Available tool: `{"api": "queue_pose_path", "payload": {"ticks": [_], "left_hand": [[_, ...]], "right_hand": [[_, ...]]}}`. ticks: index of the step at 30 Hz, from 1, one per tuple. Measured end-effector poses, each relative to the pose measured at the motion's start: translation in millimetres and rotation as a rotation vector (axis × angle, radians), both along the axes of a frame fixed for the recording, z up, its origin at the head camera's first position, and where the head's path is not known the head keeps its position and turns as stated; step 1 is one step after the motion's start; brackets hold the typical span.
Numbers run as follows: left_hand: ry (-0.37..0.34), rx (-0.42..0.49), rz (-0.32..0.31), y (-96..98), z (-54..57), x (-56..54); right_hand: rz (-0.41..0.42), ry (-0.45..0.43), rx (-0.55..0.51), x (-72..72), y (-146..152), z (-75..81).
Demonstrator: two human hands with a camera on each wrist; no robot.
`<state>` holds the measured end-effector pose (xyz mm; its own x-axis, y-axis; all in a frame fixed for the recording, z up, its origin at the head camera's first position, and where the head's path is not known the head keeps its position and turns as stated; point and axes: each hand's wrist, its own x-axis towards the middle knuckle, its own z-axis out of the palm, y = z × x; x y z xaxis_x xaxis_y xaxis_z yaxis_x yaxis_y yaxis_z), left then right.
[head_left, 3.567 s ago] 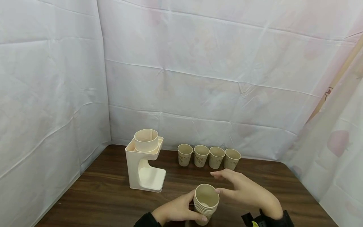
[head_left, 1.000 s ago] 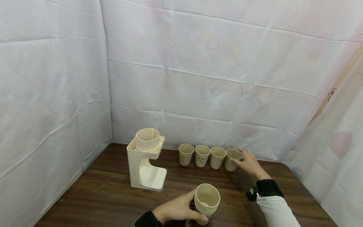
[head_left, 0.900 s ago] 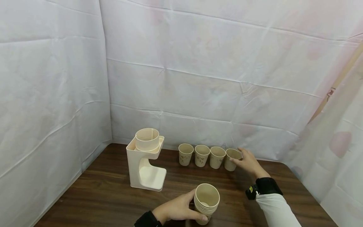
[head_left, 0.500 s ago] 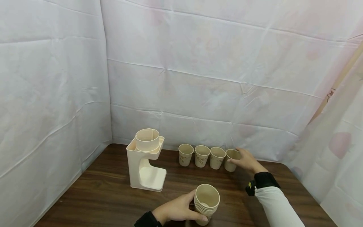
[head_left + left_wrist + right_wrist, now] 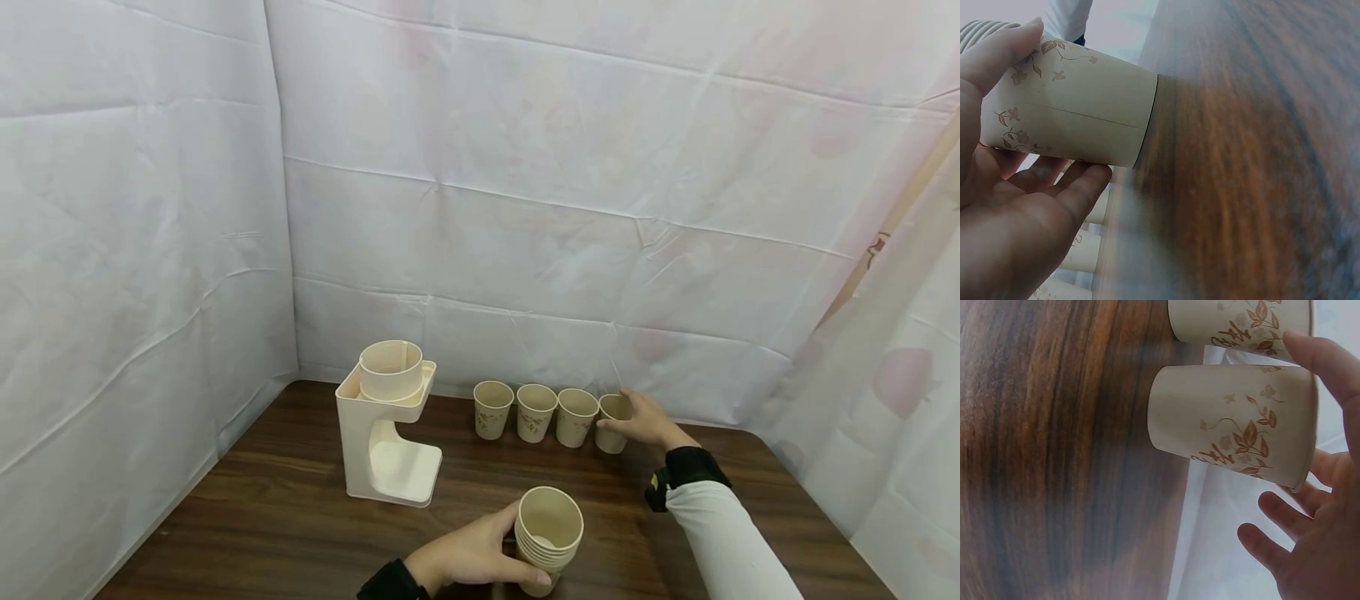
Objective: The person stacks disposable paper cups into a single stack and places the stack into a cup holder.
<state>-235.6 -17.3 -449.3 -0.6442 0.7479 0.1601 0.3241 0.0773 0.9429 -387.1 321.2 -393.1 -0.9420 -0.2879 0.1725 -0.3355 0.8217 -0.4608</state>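
My left hand (image 5: 480, 550) grips a stack of nested beige paper cups (image 5: 550, 525) near the front of the table. In the left wrist view, the thumb lies over the stack (image 5: 1079, 100) and the fingers under it, and a brown floral print shows. At the back, my right hand (image 5: 645, 419) holds the rightmost paper cup (image 5: 613, 429) of a row, thumb in front and fingers behind its rim. The right wrist view shows this cup (image 5: 1235, 419) upright on the table, the other fingers spread loosely beside it.
Left of the held cup stand three more paper cups: one (image 5: 577, 421), another (image 5: 536, 417) and the leftmost (image 5: 492, 414). A cream plastic stand (image 5: 356, 450) with a round holder (image 5: 390, 375) on top sits at left on the brown wooden table (image 5: 262, 517). Pale cloth (image 5: 487, 208) hangs behind.
My right hand has gone from beside the stack to the back row. Lately it has shifted slightly left, and the rightmost cup with it, closer to its neighbour. My left hand has stayed put.
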Motion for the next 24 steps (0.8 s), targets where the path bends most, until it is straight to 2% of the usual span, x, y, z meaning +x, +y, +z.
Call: {"api": "queue_pose_path", "payload": {"ticks": [8,24], "left_hand": [[0.017,-0.011,0.013,1.0,0.6,1.5],[0.033,-0.013,0.014,-0.1,0.7,0.2]], "right_hand": [[-0.023,-0.025,-0.012,-1.9,-0.1,-5.4],[-0.025,-0.019,-0.014,2.2,0.0,0.5]]}}
